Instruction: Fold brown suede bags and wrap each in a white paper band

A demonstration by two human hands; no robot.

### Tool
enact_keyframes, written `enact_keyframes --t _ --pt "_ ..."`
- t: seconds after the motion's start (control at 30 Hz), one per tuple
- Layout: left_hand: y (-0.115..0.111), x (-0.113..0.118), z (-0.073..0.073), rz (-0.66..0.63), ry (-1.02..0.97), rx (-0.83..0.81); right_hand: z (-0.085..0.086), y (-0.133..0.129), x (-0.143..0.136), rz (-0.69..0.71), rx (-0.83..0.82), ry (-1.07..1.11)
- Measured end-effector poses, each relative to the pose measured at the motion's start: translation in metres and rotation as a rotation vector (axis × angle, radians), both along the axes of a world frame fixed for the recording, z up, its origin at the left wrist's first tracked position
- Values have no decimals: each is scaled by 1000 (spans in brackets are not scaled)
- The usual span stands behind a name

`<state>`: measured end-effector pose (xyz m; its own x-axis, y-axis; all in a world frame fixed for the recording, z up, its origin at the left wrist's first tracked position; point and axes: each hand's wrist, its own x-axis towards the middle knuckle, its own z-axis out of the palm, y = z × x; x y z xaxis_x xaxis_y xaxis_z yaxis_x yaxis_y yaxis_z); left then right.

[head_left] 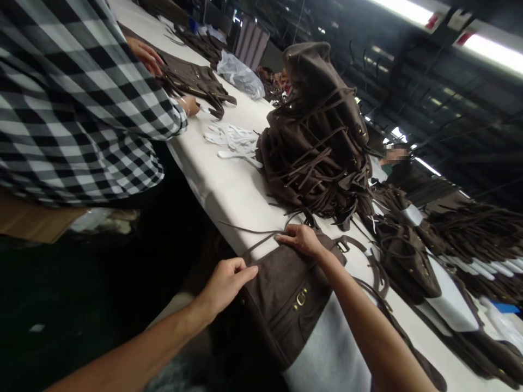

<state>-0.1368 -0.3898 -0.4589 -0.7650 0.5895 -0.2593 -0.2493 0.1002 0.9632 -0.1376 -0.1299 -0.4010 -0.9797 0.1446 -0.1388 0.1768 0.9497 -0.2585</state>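
Observation:
A dark brown bag (281, 277) with a brass buckle lies at the near table edge, slanting down toward me. My left hand (226, 283) is closed at its left edge, thumb on top and fingertips hidden beneath. My right hand (302, 241) is at the bag's top edge, its fingers pinched where a thin brown cord (261, 238) runs. Whether it also grips the bag's fabric is hard to see. Light grey material (333, 343) shows at the bag's lower right, under my right forearm. Just beyond my hands rises a tall heap of brown bags (314, 141) with loose straps.
On the left, a person in a checked shirt (77, 98) handles another brown bag (192, 76) on the white table (220, 190). White strips (231, 136) and a clear plastic bag (241, 73) lie farther back. More brown bags (408, 256) line the right side.

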Motion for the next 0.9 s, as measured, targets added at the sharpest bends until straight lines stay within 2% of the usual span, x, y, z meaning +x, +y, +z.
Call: enact_keyframes --t 0.1,0.27,0.37,0.43,0.53,0.63,0.73,0.8,0.87,0.9 --pt "-1 -4 2 -70 -89 14 -11 1 2 -27 176 114" --pt "3 -19 8 -383 -262 50 -16 3 5 13 368 281" --pt "6 -26 10 -485 -252 10 -15 0 5 4 442 303" --pt "8 -27 11 -508 -198 -40 -12 -2 6 -57 443 278" --pt "7 -27 14 -507 -103 -107 -4 -5 16 -171 391 250" --pt "4 -25 26 -597 -113 -151 16 -12 42 -250 261 325" --pt "3 -24 49 -670 -205 -179 49 -35 88 -164 -5 423" --pt "8 -23 68 -640 -243 -180 70 -60 125 -79 -166 451" --pt "18 -23 86 -585 -247 -181 81 -89 162 -60 -234 438" --pt "25 -24 94 -547 -234 -186 81 -103 177 -68 -220 430"
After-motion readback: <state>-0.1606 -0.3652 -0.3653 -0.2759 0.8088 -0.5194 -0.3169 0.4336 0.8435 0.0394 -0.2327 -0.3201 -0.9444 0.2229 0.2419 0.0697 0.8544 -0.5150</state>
